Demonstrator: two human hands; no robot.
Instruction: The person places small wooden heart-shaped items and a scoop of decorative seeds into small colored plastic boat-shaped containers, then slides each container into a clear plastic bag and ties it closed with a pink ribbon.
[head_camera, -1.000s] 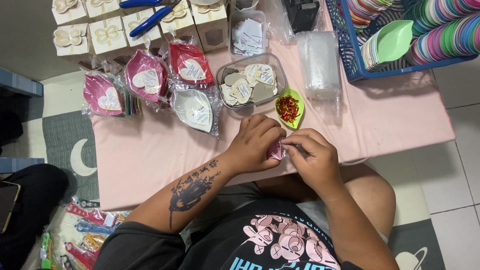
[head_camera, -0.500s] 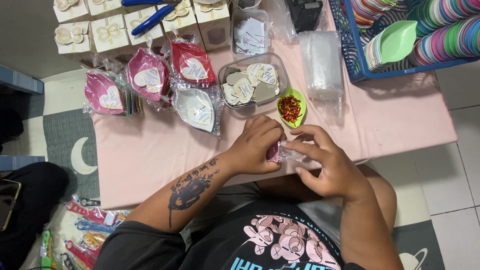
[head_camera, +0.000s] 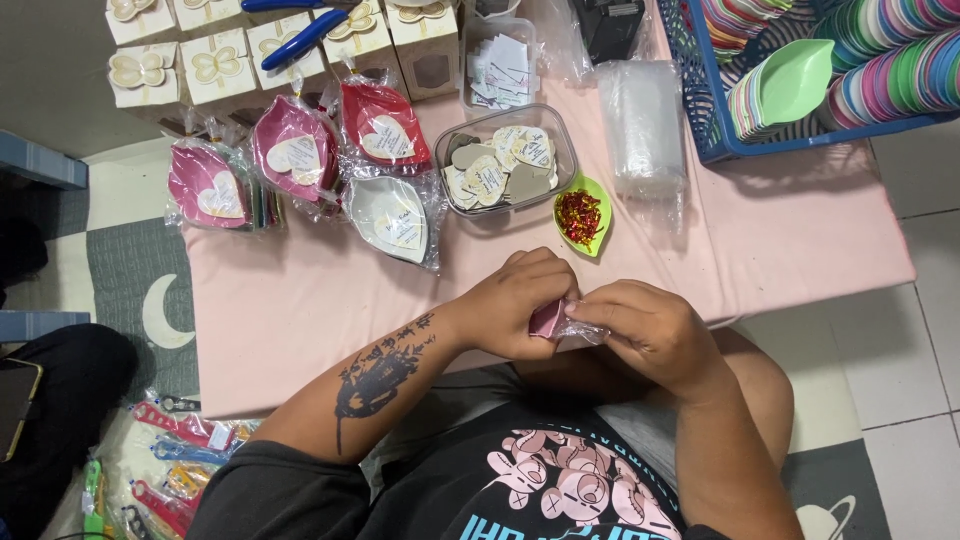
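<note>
Both hands (head_camera: 590, 318) pinch what looks like a pink wrapped piece (head_camera: 548, 318)

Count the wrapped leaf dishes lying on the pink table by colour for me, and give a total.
Pink wrapped dishes: 2
Red wrapped dish: 1
White wrapped dish: 1
Total: 4
The left hand and right hand hold another pink piece, not counted.
</note>
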